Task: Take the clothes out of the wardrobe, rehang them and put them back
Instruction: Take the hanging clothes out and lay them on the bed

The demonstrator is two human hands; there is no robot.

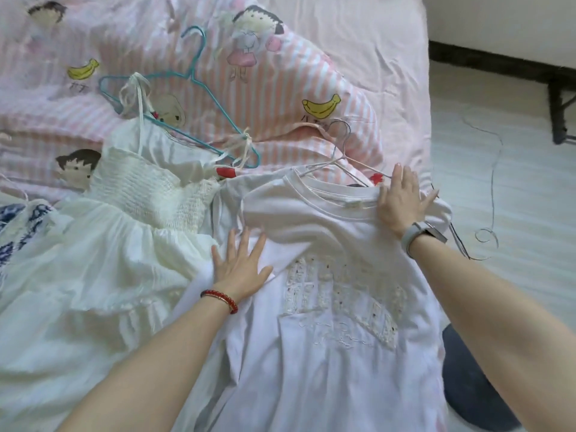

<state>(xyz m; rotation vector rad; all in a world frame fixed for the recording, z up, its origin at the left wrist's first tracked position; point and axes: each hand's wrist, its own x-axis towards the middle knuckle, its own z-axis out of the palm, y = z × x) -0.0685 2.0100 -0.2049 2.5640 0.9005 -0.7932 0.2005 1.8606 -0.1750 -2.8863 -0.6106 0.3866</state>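
The white T-shirt [327, 275] lay flat on the bed [358, 42], a silver hanger [338, 151] in its neck. Just beside it lay a white dress [131, 219], its straps tied on a teal hanger [174, 85]. Both seemed rehung; return to the wardrobe, not in view, remained. The left hand [240, 269] pressed the shirt with fingers spread flat. The right hand [402, 201], likewise flat and gripping nothing, pressed the shoulder.

Both hands [240, 269] [402, 201] flat, fingers spread
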